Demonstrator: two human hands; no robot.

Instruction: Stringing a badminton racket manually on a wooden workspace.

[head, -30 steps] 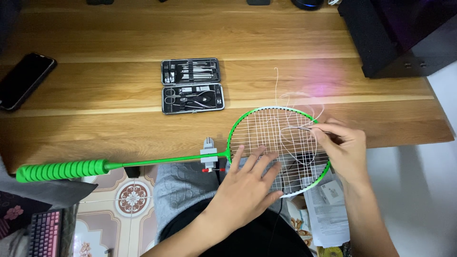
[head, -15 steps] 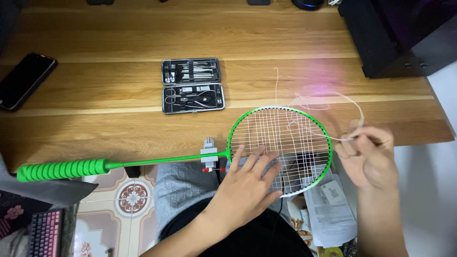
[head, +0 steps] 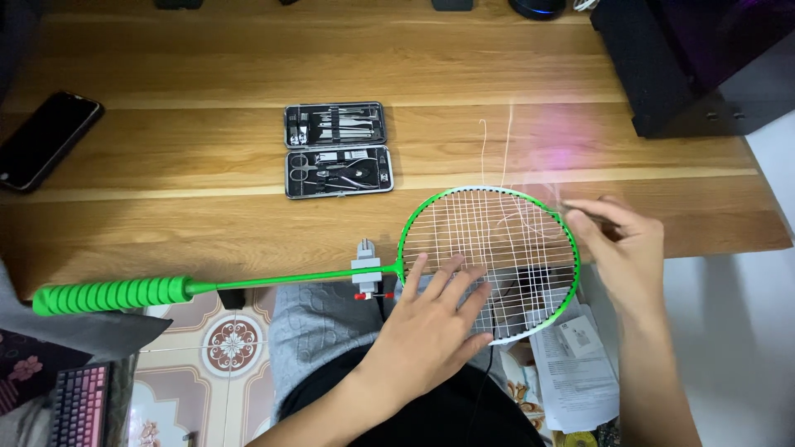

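A wooden desk (head: 207, 207) spans the scene; patterned floor tiles (head: 224, 348) show near left, and a black cabinet (head: 687, 58) stands far right.

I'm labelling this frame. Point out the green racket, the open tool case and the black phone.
Green badminton racket (head: 116, 294), head view, foam grip.
Open black grooming tool case (head: 338, 161), head view, hinge.
Black phone (head: 48, 139), head view, screen.

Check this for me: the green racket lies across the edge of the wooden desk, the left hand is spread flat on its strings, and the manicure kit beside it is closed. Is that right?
Not quite. The head view shows the manicure kit lying open on the wooden desk, both halves showing their metal tools. The rest holds: the green racket lies across the desk edge, and the left hand is spread flat on its strings.
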